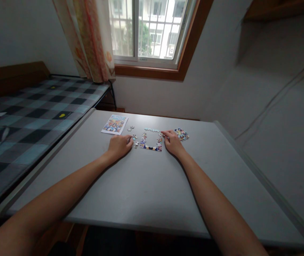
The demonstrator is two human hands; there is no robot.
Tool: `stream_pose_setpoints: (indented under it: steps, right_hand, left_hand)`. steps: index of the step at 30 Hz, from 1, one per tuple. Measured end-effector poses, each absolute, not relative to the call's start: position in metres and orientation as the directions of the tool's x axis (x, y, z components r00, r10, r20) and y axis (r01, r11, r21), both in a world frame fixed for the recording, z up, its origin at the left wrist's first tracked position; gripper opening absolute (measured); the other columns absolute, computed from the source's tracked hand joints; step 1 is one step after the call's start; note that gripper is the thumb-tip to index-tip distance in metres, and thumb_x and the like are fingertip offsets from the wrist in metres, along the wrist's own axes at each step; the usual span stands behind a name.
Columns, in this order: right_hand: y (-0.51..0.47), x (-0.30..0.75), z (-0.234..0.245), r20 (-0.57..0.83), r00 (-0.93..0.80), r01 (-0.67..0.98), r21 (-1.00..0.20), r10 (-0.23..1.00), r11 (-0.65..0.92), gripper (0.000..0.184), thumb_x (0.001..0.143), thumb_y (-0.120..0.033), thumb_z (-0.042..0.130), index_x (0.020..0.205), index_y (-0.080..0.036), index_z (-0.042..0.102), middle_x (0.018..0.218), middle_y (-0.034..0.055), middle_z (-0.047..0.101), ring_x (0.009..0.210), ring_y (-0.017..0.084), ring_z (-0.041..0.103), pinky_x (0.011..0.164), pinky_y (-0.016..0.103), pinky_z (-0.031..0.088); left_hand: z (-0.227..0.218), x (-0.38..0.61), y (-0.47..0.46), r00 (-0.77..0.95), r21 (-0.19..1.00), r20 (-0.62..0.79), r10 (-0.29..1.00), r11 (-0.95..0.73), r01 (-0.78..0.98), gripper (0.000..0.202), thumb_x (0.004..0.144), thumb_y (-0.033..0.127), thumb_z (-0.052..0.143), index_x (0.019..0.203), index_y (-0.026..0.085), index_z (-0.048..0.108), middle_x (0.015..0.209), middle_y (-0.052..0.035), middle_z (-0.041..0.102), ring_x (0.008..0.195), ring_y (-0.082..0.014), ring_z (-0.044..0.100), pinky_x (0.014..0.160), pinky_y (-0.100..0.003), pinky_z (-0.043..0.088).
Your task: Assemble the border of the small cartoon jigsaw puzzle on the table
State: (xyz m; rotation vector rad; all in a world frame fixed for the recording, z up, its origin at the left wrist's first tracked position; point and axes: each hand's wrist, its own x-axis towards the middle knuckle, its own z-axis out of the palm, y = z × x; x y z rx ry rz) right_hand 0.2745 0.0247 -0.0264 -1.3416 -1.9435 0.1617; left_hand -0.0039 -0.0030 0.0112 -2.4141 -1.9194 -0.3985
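Observation:
A partly joined jigsaw frame (150, 146) lies on the grey table (146, 185), its middle bare. My left hand (120, 145) rests curled on the table just left of the frame, near a few loose pieces (134, 138). My right hand (172, 142) sits at the frame's right side, its fingertips pinched at the top right corner on a small piece I can barely make out. A pile of loose pieces (181, 134) lies just right of that hand. A colourful reference picture (114, 124) lies flat to the far left.
A bed with a checked blanket (34, 113) runs along the table's left edge. A window (149, 28) and a patterned curtain (88, 39) stand behind the table. A white wall is on the right.

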Motion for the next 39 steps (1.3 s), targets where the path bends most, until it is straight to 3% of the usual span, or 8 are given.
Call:
stream_pose_setpoints:
  steps: [7, 16, 24, 39]
  right_hand:
    - [0.0234, 0.2733, -0.0251, 0.506, -0.168, 0.752, -0.489, 0.846, 0.442, 0.039, 0.081, -0.008, 0.043, 0.109, -0.015, 0.069, 0.095, 0.0117, 0.062, 0.094, 0.024, 0.057, 0.092, 0.04, 0.047]
    - [0.0247, 0.2741, -0.026, 0.5, -0.162, 0.748, -0.5, 0.851, 0.436, 0.039, 0.08, -0.009, 0.044, 0.109, -0.017, 0.07, 0.095, 0.0108, 0.062, 0.094, 0.024, 0.057, 0.092, 0.041, 0.046]
    - [0.0239, 0.274, -0.0259, 0.515, -0.165, 0.75, -0.489, 0.841, 0.446, 0.038, 0.081, -0.009, 0.044, 0.107, -0.019, 0.07, 0.093, 0.0098, 0.062, 0.093, 0.023, 0.057, 0.091, 0.04, 0.047]
    - [0.0241, 0.2749, -0.0263, 0.489, -0.18, 0.749, -0.494, 0.854, 0.441, 0.037, 0.081, -0.01, 0.046, 0.109, -0.019, 0.07, 0.098, 0.0111, 0.062, 0.098, 0.025, 0.057, 0.095, 0.043, 0.045]
  left_hand:
    - [0.0079, -0.0065, -0.0006, 0.309, 0.108, 0.329, 0.892, -0.361, 0.926, 0.037, 0.09, 0.025, 0.046, 0.122, 0.026, 0.066, 0.104, -0.0095, 0.067, 0.1, -0.026, 0.059, 0.086, -0.039, 0.036]
    - [0.0072, -0.0078, -0.0009, 0.298, 0.125, 0.324, 0.898, -0.353, 0.927, 0.029, 0.089, 0.025, 0.049, 0.105, 0.024, 0.073, 0.101, -0.0093, 0.063, 0.098, -0.0258, 0.055, 0.085, -0.041, 0.034]
    - [0.0073, -0.0069, -0.0006, 0.261, 0.132, 0.338, 0.904, -0.32, 0.938, 0.031, 0.091, 0.031, 0.048, 0.112, 0.023, 0.069, 0.103, -0.0094, 0.065, 0.101, -0.0264, 0.056, 0.086, -0.04, 0.035]
    - [0.008, -0.0068, -0.0007, 0.26, 0.139, 0.323, 0.91, -0.317, 0.938, 0.032, 0.091, 0.033, 0.047, 0.106, 0.022, 0.074, 0.098, -0.01, 0.065, 0.1, -0.0271, 0.056, 0.086, -0.041, 0.035]
